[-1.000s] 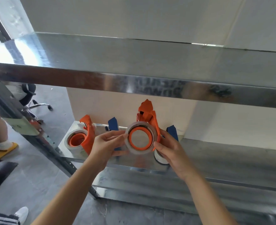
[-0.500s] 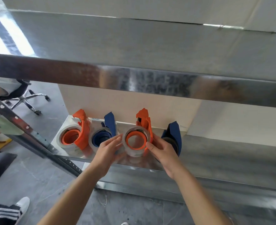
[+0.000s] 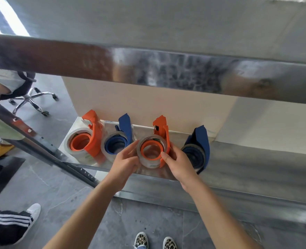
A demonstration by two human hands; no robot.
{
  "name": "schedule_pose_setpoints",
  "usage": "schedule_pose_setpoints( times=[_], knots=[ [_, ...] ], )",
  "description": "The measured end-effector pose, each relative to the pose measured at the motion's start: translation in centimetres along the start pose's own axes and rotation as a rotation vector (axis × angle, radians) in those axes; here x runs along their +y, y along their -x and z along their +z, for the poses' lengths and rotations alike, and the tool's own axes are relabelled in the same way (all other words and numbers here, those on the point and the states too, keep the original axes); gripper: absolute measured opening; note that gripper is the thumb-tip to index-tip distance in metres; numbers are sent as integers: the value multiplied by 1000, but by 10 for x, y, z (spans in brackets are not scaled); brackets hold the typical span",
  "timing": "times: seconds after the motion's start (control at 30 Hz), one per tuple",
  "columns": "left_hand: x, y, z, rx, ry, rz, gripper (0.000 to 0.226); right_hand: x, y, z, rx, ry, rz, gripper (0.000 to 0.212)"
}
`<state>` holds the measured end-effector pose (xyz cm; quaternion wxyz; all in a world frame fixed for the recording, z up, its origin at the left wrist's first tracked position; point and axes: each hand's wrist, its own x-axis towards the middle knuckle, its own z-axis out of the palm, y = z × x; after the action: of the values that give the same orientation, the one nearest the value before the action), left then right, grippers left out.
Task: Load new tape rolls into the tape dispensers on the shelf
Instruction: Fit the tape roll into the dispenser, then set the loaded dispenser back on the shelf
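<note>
Several tape dispensers stand in a row on the metal shelf (image 3: 238, 164). The third one, orange (image 3: 163, 133), carries a clear tape roll (image 3: 149, 163) on its orange hub. My left hand (image 3: 125, 161) grips the roll's left side and my right hand (image 3: 180, 163) holds the dispenser's right side; it rests on the shelf. To the left stand an orange dispenser (image 3: 92, 135) with a roll and a blue dispenser (image 3: 123, 135) with a roll. A second blue dispenser (image 3: 199, 146) stands at the right, partly hidden by my right hand.
An upper shelf edge (image 3: 148, 69) hangs overhead across the view. A slanted shelf post (image 3: 40, 148) runs at the left. An office chair (image 3: 31, 97) and other people's feet are on the floor at the left. My shoes (image 3: 155, 240) are below.
The orange dispenser with its roll came down from mid-air onto the shelf between the two blue dispensers. Both hands stayed on it. The view tilted downward.
</note>
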<state>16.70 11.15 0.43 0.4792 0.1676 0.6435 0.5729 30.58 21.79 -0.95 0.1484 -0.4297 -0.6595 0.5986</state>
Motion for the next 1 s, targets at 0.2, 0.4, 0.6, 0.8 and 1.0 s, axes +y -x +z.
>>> schedule_pose_setpoints(
  times=[0.2,0.4,0.6,0.8,1.0],
  knots=[
    [-9,-1,3,-46,-60,6,74,9,-2,7,20,18,62,37],
    [-10,-2,1,-111,-114,17,72,10,-2,13,49,41,79,40],
    [-4,0,5,-80,-142,-3,59,5,-1,12,30,40,105,37],
    [8,5,12,25,-196,45,64,-12,7,-1,-37,21,164,29],
    [49,14,36,104,-241,221,47,-41,16,-62,149,-124,163,31]
  ],
)
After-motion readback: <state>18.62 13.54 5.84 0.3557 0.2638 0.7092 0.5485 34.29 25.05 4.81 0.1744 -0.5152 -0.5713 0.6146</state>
